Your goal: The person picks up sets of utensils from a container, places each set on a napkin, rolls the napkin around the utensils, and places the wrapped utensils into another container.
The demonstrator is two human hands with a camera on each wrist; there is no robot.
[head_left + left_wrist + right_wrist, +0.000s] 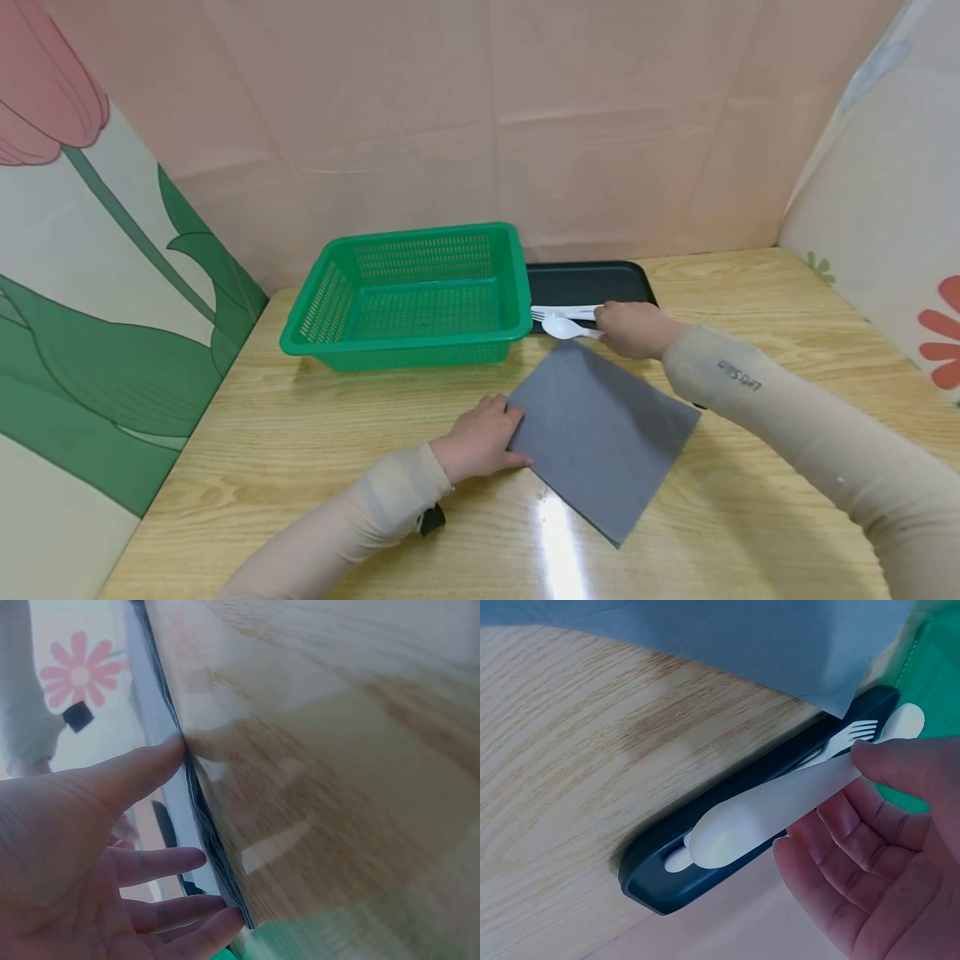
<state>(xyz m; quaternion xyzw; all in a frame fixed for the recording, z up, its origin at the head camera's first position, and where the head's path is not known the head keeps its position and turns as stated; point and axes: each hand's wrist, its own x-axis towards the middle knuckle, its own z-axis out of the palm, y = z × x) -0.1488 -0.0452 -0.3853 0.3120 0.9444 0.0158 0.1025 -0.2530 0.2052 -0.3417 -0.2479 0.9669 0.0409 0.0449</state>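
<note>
"Where is the white spoon (562,327), and what has hold of it?"

"Your right hand (633,327) pinches its handle toward the far edge of the surface (300,442), your thumb and curled fingers (900,761) firm about it."

"Which way does it lie from those fingers?"

"Leftward: its bowl points at the green basket (412,343), its long axis running roughly along the surface's far edge, over the near side of the black tray (592,286). Whether it touches the tray, you cannot tell. A white fork (847,739) lies beside it, tines toward the basket."

"And your left hand (483,437)?"

"It rests at the left corner of the gray cloth (600,442), fingers (157,860) loosely spread, thumb touching the edge, with no grip showing."

"Which hand is nearer the spoon?"

"Your right, which holds it; your left is well apart, closer to the surface's near edge. The cloth lies diamond-wise between, its far corner just on the near side of the spoon's bowl."
</note>
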